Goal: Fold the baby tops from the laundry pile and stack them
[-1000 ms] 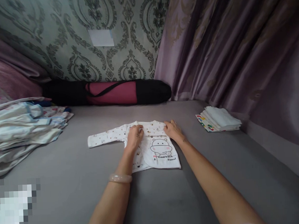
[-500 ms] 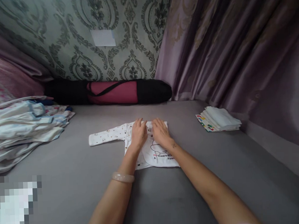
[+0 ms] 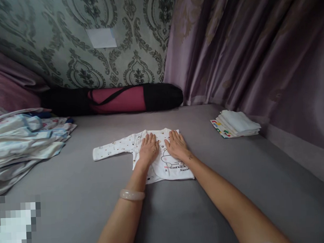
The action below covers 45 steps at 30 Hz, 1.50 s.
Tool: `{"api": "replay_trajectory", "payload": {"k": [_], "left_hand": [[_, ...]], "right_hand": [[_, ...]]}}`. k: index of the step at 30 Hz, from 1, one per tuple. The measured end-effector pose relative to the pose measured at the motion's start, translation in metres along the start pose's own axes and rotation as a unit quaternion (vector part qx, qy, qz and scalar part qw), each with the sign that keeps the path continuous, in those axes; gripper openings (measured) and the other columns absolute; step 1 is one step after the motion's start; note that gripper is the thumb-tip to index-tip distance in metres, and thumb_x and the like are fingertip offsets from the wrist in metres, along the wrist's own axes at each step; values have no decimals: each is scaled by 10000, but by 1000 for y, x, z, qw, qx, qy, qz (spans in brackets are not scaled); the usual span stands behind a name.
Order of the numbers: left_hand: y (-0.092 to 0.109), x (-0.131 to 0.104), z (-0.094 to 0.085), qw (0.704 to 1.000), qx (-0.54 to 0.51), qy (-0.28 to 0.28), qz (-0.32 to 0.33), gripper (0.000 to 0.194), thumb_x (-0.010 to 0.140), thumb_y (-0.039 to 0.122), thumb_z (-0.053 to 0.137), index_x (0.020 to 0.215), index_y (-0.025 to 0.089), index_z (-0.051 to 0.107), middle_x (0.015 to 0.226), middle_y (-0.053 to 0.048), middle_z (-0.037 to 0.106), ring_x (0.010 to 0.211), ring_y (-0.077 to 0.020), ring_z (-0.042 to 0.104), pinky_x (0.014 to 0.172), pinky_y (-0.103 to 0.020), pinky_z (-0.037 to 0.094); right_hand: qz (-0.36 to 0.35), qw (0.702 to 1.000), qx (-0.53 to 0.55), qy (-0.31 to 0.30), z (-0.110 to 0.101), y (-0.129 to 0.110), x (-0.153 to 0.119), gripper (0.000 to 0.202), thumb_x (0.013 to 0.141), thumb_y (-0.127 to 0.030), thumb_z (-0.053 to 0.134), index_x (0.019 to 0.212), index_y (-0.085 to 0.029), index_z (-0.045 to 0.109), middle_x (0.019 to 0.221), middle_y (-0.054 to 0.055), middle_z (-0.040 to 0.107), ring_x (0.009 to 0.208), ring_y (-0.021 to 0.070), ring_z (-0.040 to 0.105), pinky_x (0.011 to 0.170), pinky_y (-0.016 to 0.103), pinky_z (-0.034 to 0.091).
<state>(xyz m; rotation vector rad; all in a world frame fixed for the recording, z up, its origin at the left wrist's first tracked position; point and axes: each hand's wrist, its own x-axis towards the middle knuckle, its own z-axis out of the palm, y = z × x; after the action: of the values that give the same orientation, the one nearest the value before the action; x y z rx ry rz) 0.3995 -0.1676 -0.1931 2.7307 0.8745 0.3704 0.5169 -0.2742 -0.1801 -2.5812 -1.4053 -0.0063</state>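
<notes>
A small white baby shirt (image 3: pixel 163 173) with a cartoon print and lettering lies flat on the grey sheet (image 3: pixel 178 213). Its left sleeve, dotted with little motifs, stretches out to the left; no sleeve shows on the right side. My left hand (image 3: pixel 149 148) rests palm down on the shirt's upper middle, fingers extended. Beside it, my right hand (image 3: pixel 176 145) lies flat on the upper right part, fingers straight and the thumb apart. Neither hand grips the cloth. Parts of the print are hidden under the hands.
A loose heap of clothes (image 3: pixel 32 140) lies at the left. A folded stack of cloths (image 3: pixel 238 123) sits at the right by the curtain (image 3: pixel 202 52). Along the wall stretches a long black and red bag (image 3: pixel 118 100). A blurred patch covers the lower left corner.
Both hands have flattened onto the shirt, with fingers that were bent at its top edge now stretched out. The hands have come slightly down from the neckline, and the view has shifted a little.
</notes>
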Motion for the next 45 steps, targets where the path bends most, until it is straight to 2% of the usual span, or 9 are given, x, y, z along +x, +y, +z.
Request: {"api": "replay_trajectory", "payload": {"k": [8, 13, 17, 19, 23, 33, 37, 41, 45], "left_hand": [[1, 0, -2, 1000, -2, -25, -12, 530, 959, 282, 305, 1437, 66, 377, 1529, -168, 310, 1438, -310, 222, 1167, -480, 186], [1, -1, -1, 1000, -8, -8, -10, 544, 974, 358, 276, 1437, 95, 389, 1528, -149, 325, 1440, -311, 215, 1168, -481, 167], [3, -2, -4, 1000, -16, -20, -7, 589, 977, 388, 253, 1445, 47, 363, 1534, -180, 294, 1445, -327, 186, 1167, -488, 155], [3, -2, -5, 999, -17, -29, -10, 596, 977, 389, 249, 1450, 39, 349, 1538, -186, 281, 1446, -331, 177, 1163, -495, 156], [1, 0, -7, 999, -7, -44, -7, 595, 978, 394, 253, 1454, 47, 338, 1541, -182, 276, 1445, -332, 177, 1161, -487, 158], [-2, 5, -7, 998, 14, -68, 6, 577, 985, 390, 258, 1447, 52, 332, 1537, -208, 271, 1445, -340, 171, 1147, -504, 169], [-4, 10, -16, 996, -7, -85, 26, 619, 970, 438, 305, 1461, 61, 294, 1555, -212, 218, 1449, -325, 167, 1143, -474, 204], [-25, 4, -38, 998, -61, 19, 11, 540, 949, 383, 365, 1406, 98, 393, 1513, -186, 337, 1411, -272, 298, 1125, -397, 277], [-69, -23, -61, 978, -57, 134, -146, 445, 900, 305, 429, 1272, 84, 530, 1263, -198, 575, 1221, -278, 512, 1037, -383, 380]], "right_hand": [[22, 999, 0, 29, -2, 19, -5, 634, 968, -384, 235, 1447, 23, 314, 1525, 218, 296, 1420, 301, 245, 1146, 421, 197], [40, 999, -4, 4, -5, 22, -3, 635, 971, -369, 224, 1449, 44, 291, 1528, 238, 273, 1415, 307, 257, 1141, 415, 210], [-40, 999, -11, 17, -16, 25, -10, 603, 972, -364, 264, 1456, -10, 320, 1546, 202, 255, 1441, 289, 192, 1167, 472, 92], [-126, 991, -11, 30, -21, 25, -21, 586, 973, -362, 281, 1466, -49, 325, 1565, 161, 227, 1457, 258, 140, 1176, 468, 25], [-228, 973, 9, -27, -23, 25, -51, 581, 981, -383, 284, 1485, -95, 307, 1572, 129, 214, 1461, 215, 131, 1182, 431, 70], [-278, 948, 83, -133, -44, 19, -123, 543, 992, -371, 290, 1510, -209, 267, 1586, 51, 188, 1463, 191, 113, 1192, 415, 55], [-293, 932, 108, -187, -62, 9, -154, 578, 989, -417, 306, 1513, -180, 256, 1592, 69, 142, 1466, 201, 75, 1196, 421, 48], [-302, 911, 155, -233, -83, 1, -172, 555, 976, -439, 353, 1452, -158, 405, 1553, 106, 273, 1444, 218, 203, 1192, 403, 116], [-314, 883, 240, -251, -95, -6, -164, 400, 971, -382, 395, 1257, -226, 626, 1318, 56, 605, 1232, 195, 532, 1063, 331, 371]]}}
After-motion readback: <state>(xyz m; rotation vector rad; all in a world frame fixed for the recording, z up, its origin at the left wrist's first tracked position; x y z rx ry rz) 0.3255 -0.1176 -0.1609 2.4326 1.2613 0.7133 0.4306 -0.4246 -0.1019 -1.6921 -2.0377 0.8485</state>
